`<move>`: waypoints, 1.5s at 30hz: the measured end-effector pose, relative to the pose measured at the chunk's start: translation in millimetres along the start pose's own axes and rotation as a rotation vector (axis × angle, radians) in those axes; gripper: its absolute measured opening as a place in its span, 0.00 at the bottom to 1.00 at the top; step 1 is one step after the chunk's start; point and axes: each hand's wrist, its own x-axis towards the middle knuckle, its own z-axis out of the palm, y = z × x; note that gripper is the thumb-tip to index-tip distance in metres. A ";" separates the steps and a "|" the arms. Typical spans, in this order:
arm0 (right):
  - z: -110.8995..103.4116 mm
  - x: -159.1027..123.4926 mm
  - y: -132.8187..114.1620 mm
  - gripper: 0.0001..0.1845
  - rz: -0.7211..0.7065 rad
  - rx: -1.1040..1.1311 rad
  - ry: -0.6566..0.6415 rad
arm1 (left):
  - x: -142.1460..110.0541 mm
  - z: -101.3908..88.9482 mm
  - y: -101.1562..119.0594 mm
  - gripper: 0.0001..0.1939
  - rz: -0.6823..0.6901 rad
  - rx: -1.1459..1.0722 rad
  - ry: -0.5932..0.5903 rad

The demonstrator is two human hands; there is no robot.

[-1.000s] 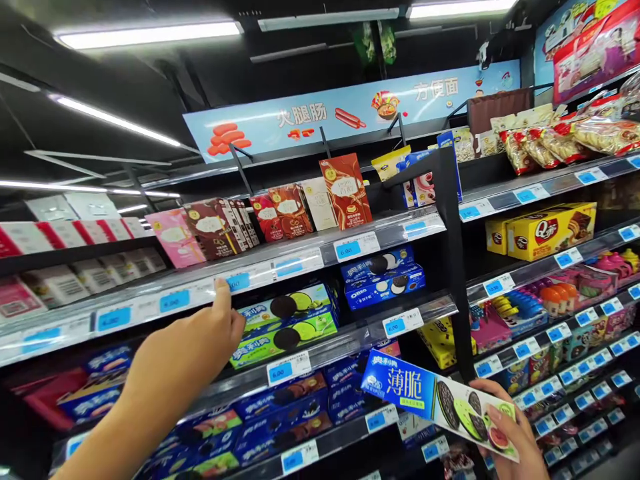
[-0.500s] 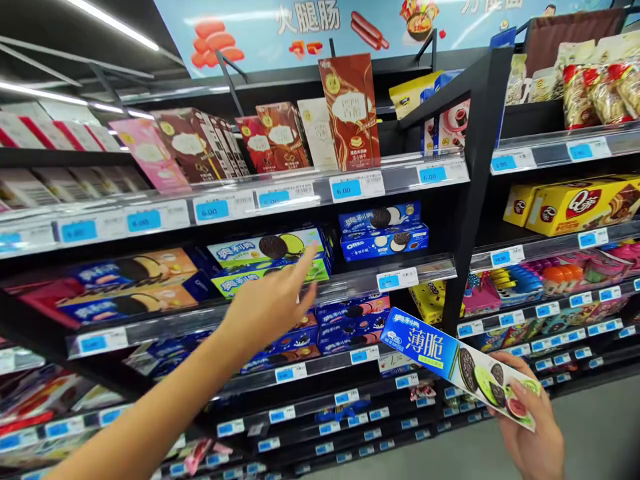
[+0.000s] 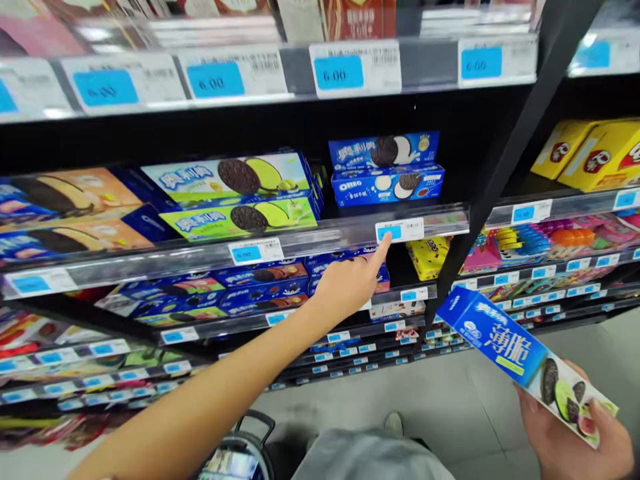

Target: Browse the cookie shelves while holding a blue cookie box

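Long, flat blue-and-white cardboard biscuit box (image 3: 520, 363) is at lower right, in front of the shelving and over the grey tiled floor (image 3: 475, 393); it lies to the right of and below the left hand (image 3: 347, 287), well apart from it. Long axis slants from upper left to lower right, blue end free and toward the shelves, pale end with cookie pictures in the right hand (image 3: 575, 430), so the right is the nearer one. Right hand is closed around that end, thumb flat on the printed face, other fingers partly hidden behind. Left hand is open and carries nothing visible: index finger extended, other fingers loosely bent and partly out of sight. Its fingertip overlaps the white-and-blue paper price label (image 3: 407, 229) on the clear plastic shelf edge (image 3: 327, 237); actual contact, cannot tell. Two stacked blue cardboard cookie boxes (image 3: 363, 190) sit just above that label; stacked green-and-blue cardboard cookie boxes (image 3: 200, 183) are left of them, same shelf.
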 end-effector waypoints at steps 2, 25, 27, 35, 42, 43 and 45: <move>-8.4 -0.3 2.2 0.17 -0.001 0.016 0.067 | 1.0 5.9 0.4 0.41 -0.016 -0.007 0.015; -2.8 -20.1 97.1 0.17 0.321 -0.134 0.058 | -91.5 205.3 72.6 0.18 -0.090 -0.627 -0.396; -1.7 -21.0 100.3 0.17 0.312 -0.170 0.063 | -107.2 214.4 79.7 0.19 -0.155 -0.668 -0.441; -5.9 -26.8 116.2 0.21 0.251 -0.314 0.012 | -148.1 242.2 93.8 0.23 -0.240 -0.846 -0.524; -3.6 -27.6 111.1 0.25 0.259 -0.362 0.005 | -148.3 241.3 111.8 0.15 -0.378 -1.213 -0.479; -3.3 -27.5 108.3 0.24 0.265 -0.358 -0.014 | -147.3 240.8 114.5 0.13 -0.394 -1.327 -0.466; -3.1 -28.3 103.0 0.23 0.274 -0.360 -0.066 | -146.1 240.5 119.9 0.15 -0.416 -1.554 -0.465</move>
